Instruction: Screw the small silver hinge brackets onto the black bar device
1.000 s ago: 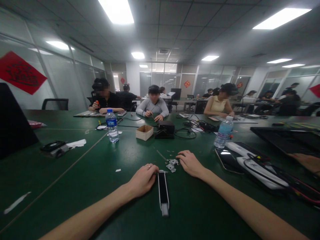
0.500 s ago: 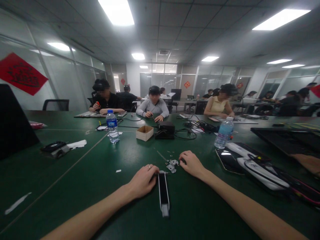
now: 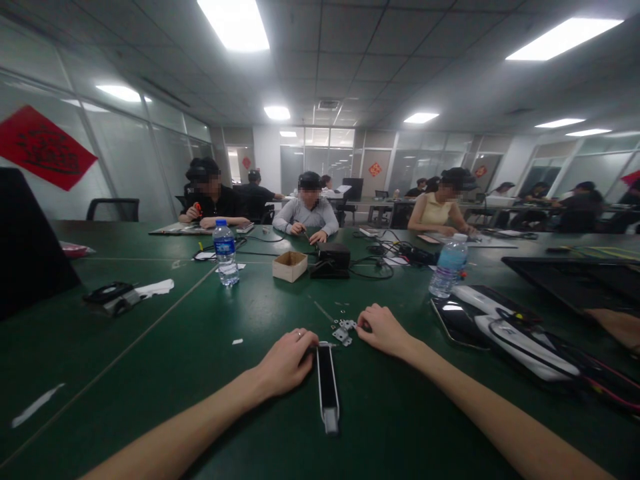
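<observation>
My left hand (image 3: 287,362) rests on the table with its fingers curled, the fingertips at the far left corner of a long narrow black piece with a white rim (image 3: 327,380). Whether it grips that piece or something smaller is hidden. Just beyond lie small grey metal brackets (image 3: 344,332) in a loose pile, with several tiny nut-like pieces around them. My right hand (image 3: 383,328) is at the pile's right side, fingers bent together and tips touching or nearly touching a bracket. What is between those fingertips, if anything, is too small to make out.
A small open box (image 3: 290,267) and a black device (image 3: 330,261) stand ahead. Water bottles (image 3: 226,253) (image 3: 449,267) flank them. On the right lie a phone (image 3: 457,323) and a white tool-like body with cables (image 3: 525,347). Several people sit across the table.
My right hand has shifted slightly left, its fingertips now at the metal brackets. My left hand and the long black piece stay in place.
</observation>
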Demonstrator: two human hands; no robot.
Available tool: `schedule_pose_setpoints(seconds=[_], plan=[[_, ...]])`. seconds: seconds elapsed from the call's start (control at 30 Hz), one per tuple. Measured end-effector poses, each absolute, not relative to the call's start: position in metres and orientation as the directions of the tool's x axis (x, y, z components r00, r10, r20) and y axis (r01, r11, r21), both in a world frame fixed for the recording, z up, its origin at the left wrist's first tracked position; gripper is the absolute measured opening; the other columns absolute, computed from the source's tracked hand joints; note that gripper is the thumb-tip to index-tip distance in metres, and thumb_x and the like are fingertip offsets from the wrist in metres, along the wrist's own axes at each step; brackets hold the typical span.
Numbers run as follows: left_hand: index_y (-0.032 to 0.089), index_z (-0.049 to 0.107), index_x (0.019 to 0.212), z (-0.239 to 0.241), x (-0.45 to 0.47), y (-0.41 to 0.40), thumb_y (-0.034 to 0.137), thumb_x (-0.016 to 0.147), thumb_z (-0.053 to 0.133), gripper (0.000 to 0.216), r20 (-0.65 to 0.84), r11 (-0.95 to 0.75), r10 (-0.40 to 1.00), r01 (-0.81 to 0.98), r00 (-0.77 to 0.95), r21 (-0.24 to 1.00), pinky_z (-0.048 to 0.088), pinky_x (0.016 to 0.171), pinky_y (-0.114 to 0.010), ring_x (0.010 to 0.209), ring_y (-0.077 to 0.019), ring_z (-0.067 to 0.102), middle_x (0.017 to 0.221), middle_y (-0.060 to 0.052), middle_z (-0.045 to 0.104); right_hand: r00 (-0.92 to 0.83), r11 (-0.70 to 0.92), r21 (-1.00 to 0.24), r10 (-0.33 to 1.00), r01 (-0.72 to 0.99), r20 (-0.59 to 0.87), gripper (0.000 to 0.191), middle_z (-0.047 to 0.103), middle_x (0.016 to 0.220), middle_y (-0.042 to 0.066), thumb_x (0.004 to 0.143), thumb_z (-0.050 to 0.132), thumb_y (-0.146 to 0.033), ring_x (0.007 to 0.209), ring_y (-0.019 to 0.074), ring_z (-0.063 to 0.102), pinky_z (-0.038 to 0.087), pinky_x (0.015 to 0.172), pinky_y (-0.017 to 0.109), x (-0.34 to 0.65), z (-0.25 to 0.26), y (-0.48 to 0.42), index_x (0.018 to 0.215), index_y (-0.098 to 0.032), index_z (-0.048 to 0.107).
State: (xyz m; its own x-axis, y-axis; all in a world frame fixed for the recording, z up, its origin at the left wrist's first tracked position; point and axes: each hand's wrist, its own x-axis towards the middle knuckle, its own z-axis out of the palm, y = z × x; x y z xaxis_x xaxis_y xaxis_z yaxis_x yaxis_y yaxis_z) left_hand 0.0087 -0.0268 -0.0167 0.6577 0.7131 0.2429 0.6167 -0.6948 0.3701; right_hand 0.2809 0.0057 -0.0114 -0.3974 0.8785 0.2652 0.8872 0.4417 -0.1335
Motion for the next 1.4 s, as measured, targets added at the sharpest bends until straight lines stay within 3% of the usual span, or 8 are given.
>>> schedule_pose_setpoints(seconds=[0.43, 0.63, 0.9, 1.23, 1.4], plan=[[0.020, 0.052, 0.105, -0.015, 0.009, -0.028, 0.009, 0.085, 0.047, 0.023, 0.260, -0.700, 0.710, 0.618, 0.654, 0.357, 0.047, 0.086, -0.033, 0.095, -0.0204, 0.055, 0.105, -0.006, 0.058, -0.344, 0.387, -0.159, 0.907, 0.908, 0.242, 0.011, 0.063, 0.080, 0.006, 0.083, 0.055, -0.025, 0.079, 0.0222, 0.055, 0.041, 0.073, 0.036, 0.282, -0.016, 0.006, 0.076, -0.018, 0.061], [0.020, 0.052, 0.105, -0.014, 0.009, -0.030, 0.009, 0.085, 0.048, 0.023, 0.252, -0.690, 0.720, 0.628, 0.646, 0.360, 0.047, 0.085, -0.033, 0.095, -0.0207, 0.056, 0.104, -0.005, 0.058, -0.380, 0.442, -0.153, 0.869, 0.884, 0.316, 0.015, 0.060, 0.088, 0.010, 0.091, 0.044, -0.016, 0.081, 0.0218, 0.052, 0.044, 0.073, 0.035, 0.273, -0.008, -0.003, 0.085, -0.015, 0.057], [0.020, 0.051, 0.105, -0.014, 0.009, -0.030, 0.008, 0.084, 0.048, 0.024, 0.268, -0.713, 0.700, 0.622, 0.662, 0.323, 0.047, 0.084, -0.031, 0.093, -0.0198, 0.055, 0.104, -0.005, 0.058, -0.568, 0.695, -0.341, 0.716, 0.633, 0.406, 0.008, 0.060, 0.089, 0.006, 0.087, 0.049, -0.013, 0.084, 0.0197, 0.053, 0.047, 0.075, 0.033, 0.245, -0.007, -0.034, 0.086, -0.018, 0.055], [0.020, 0.051, 0.102, -0.019, 0.008, -0.029, 0.006, 0.084, 0.045, 0.024, 0.299, -0.716, 0.697, 0.612, 0.652, 0.335, 0.046, 0.085, -0.031, 0.093, -0.0195, 0.054, 0.100, -0.005, 0.058, -0.456, 0.676, -0.427, 0.728, 0.600, 0.512, 0.007, 0.060, 0.084, 0.006, 0.085, 0.052, -0.013, 0.079, 0.0187, 0.055, 0.047, 0.071, 0.032, 0.239, -0.017, -0.031, 0.084, -0.017, 0.058], [0.020, 0.052, 0.102, -0.017, 0.009, -0.029, 0.007, 0.091, 0.039, 0.021, 0.289, -0.704, 0.708, 0.608, 0.644, 0.368, 0.046, 0.085, -0.031, 0.094, -0.0192, 0.055, 0.103, -0.006, 0.059, -0.482, 0.694, -0.453, 0.717, 0.559, 0.503, 0.008, 0.061, 0.084, 0.005, 0.084, 0.054, -0.011, 0.077, 0.0173, 0.056, 0.048, 0.069, 0.029, 0.238, -0.017, -0.032, 0.083, -0.018, 0.058]])
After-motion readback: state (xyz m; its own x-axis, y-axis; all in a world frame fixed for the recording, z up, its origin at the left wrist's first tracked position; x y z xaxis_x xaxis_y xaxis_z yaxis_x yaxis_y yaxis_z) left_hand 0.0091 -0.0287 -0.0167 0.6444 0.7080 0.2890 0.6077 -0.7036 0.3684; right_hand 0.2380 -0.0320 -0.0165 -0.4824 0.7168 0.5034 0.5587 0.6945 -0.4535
